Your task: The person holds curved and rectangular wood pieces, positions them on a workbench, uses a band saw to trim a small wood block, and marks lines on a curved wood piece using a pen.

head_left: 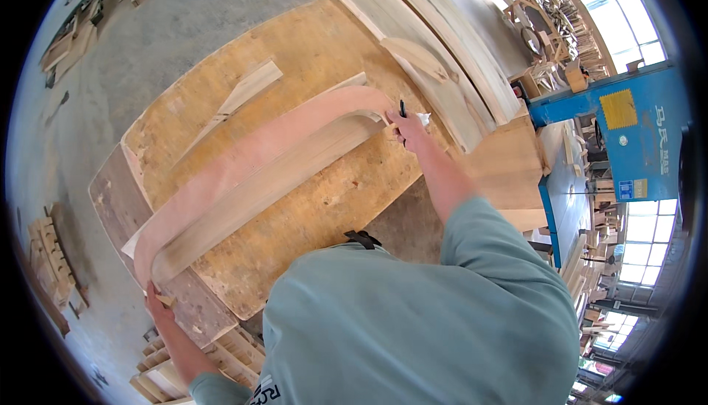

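Lying across a round wooden tabletop [324, 44] is a long curved reddish template [251, 158], resting on a pale curved plank [280, 180] of similar outline. The right hand [405, 126] is pinching a dark marker [403, 108] at the template's far end, fingers closed around it and the tip meeting the wood. The left hand [156, 303] is pressing the template's near end, fingers curled over its edge. More curved pale planks [435, 44] are stacked beyond, beside a blue bandsaw [627, 136].
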### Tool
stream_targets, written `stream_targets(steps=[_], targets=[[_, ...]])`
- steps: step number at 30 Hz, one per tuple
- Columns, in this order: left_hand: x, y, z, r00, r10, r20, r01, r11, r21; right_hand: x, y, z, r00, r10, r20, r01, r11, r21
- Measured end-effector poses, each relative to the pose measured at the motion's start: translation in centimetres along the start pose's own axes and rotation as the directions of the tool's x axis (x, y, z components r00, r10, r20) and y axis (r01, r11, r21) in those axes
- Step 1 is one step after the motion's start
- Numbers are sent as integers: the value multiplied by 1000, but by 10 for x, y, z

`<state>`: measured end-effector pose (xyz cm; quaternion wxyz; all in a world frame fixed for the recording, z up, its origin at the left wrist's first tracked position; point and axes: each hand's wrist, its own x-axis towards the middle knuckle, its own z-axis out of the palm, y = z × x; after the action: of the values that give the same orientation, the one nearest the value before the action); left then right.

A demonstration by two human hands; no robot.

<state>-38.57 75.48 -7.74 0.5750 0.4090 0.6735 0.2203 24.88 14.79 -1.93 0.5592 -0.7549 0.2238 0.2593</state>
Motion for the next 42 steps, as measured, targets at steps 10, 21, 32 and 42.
stream_targets(steps=[10, 21, 32, 42], targets=[[2, -6, -24, 947, 191, -258, -177, 981, 76, -11, -8, 19, 998, -54, 16, 56, 980, -190], [-239, 14, 229, 853, 335, 399, -498, 749, 437, -106, 0, 74, 803, -539, 256, 584, 626, -516], [-280, 12, 325, 500, 551, 669, -857, 426, 290, -159, 93, 162, 590, 59, 805, 592, 646, -482], [-195, 97, 382, 463, 197, 864, -851, -176, 495, -124, 96, 138, 722, 44, 690, 628, 377, -681]])
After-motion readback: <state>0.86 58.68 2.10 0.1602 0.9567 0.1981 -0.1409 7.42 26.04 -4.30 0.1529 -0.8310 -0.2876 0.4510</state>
